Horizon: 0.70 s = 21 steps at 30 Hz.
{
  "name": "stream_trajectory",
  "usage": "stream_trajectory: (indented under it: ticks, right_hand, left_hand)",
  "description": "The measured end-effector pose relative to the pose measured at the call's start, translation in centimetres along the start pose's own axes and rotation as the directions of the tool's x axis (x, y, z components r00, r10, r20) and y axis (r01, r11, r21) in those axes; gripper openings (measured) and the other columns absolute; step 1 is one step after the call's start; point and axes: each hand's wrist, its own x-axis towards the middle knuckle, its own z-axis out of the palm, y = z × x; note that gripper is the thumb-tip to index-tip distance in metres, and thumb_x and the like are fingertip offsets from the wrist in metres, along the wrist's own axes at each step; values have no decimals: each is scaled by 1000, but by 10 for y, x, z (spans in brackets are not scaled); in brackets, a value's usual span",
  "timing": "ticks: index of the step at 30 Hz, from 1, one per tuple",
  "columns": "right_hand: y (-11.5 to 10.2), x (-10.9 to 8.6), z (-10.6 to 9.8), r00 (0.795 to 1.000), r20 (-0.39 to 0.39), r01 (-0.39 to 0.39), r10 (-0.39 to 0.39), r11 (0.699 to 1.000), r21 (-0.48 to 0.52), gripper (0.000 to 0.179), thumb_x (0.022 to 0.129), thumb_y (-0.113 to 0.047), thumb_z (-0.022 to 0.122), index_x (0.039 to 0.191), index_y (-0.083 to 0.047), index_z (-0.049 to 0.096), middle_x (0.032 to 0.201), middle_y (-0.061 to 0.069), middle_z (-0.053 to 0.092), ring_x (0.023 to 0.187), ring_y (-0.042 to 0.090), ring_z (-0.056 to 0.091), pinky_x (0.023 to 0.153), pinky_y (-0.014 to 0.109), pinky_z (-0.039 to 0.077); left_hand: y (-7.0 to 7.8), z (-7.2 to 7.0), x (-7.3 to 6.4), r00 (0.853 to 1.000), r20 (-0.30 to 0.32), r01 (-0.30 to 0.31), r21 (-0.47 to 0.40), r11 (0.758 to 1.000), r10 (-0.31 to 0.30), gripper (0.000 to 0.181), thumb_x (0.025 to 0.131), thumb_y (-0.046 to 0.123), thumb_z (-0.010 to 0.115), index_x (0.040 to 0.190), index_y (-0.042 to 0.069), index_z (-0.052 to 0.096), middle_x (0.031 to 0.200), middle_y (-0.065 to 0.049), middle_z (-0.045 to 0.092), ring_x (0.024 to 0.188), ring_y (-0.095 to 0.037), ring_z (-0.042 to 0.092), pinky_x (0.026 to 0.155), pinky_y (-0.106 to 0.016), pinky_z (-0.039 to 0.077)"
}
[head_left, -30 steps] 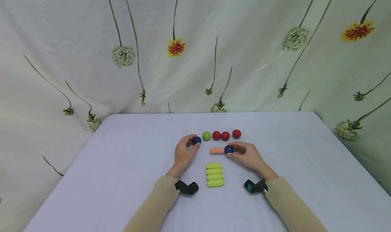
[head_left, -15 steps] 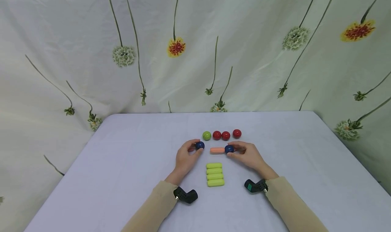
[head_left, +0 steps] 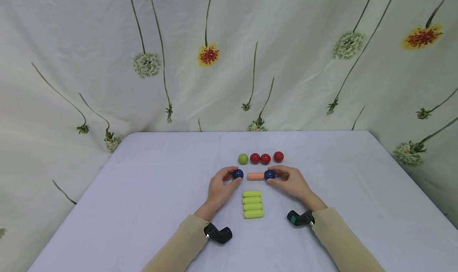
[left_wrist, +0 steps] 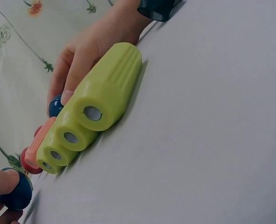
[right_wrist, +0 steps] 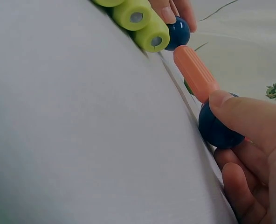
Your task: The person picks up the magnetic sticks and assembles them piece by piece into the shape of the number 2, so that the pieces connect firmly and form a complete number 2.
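Note:
My left hand [head_left: 220, 188] pinches a dark blue ball [head_left: 237, 174] between thumb and fingers. In my right hand [head_left: 291, 181] is a second blue ball [right_wrist: 219, 125], gripped the same way, with one end of a ridged orange rod [head_left: 255, 176] against it. The rod's other end points at the left-hand ball, a small gap apart in the head view. Just nearer to me, several yellow-green rods [head_left: 252, 204] lie side by side; silvery discs [left_wrist: 92, 113] show in their ends in the left wrist view. That view partly hides the right-hand ball [left_wrist: 56, 106] behind fingers and rods.
Behind the hands a green ball [head_left: 243, 158] and three red balls [head_left: 265, 159] stand in a row on the white-covered table [head_left: 143, 176]. A flower-printed cloth [head_left: 286, 45] hangs beyond the far edge. Black devices [head_left: 219, 234] are strapped to both wrists.
My left hand has brought its blue ball from beside the green ball toward me and slightly right, level with the orange rod's free end. The right hand has stayed nearly still.

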Motion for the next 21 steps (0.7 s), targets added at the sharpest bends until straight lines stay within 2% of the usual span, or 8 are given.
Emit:
stream_trajectory:
  ticks: [6,15,21]
  right_hand:
    - [-1,-1,0,1000,3,-14,14,1000,11,38,80,-26,75,114,-12,67,104,3,67,92,18,58,75,33,47]
    - [0,-1,1,1000,1,-11,11,1000,2,38,80,-27,75,114,-12,67,104,3,66,91,17,58,74,32,47]
    - [-1,0,0,1000,-4,-2,2,1000,3,37,80,-25,75,114,-12,68,103,3,67,90,17,58,74,31,47]
  left_hand:
    - [0,0,-1,999,-1,-36,1,999,36,31,83,16,71,113,10,66,114,-9,63,99,-24,59,85,-39,47]
    - [1,-2,0,999,41,-29,-24,999,30,31,83,15,71,113,10,66,113,-7,64,103,-23,58,88,-38,46]
    - [1,-2,-1,998,47,-49,-27,998,51,29,83,14,71,112,9,66,110,-8,64,103,-23,59,88,-39,46]
